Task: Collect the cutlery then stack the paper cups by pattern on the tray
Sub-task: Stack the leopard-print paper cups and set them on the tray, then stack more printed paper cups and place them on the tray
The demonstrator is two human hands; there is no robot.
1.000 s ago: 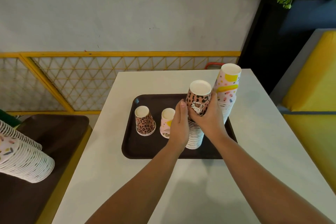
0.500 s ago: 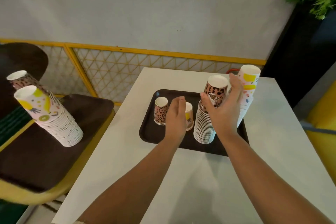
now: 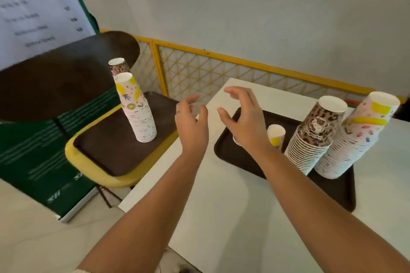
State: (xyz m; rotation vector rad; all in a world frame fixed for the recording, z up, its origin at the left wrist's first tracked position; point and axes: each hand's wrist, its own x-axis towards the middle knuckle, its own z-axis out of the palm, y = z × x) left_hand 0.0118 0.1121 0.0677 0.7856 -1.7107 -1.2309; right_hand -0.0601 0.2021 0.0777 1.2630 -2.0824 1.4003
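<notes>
Dark brown tray (image 3: 248,162) on white table, long side toward person. On its right end, two tall stacks of upside-down paper cups, touching: leopard-print stack (image 3: 312,139), leaning slightly right; just right of it pink confetti-and-yellow stack (image 3: 357,139), leaning same way. Left of leopard stack, single upside-down pink-and-yellow cup (image 3: 276,136) on tray. Further left, another single cup (image 3: 235,139), mostly hidden behind hand, pattern unreadable.

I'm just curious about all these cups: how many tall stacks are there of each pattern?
Leopard-print: 2, the leopard table stack and the leopard chair stack.
Pink multicoloured: 2, the pink table stack and the pink chair stack.
Total: 4.
</notes>
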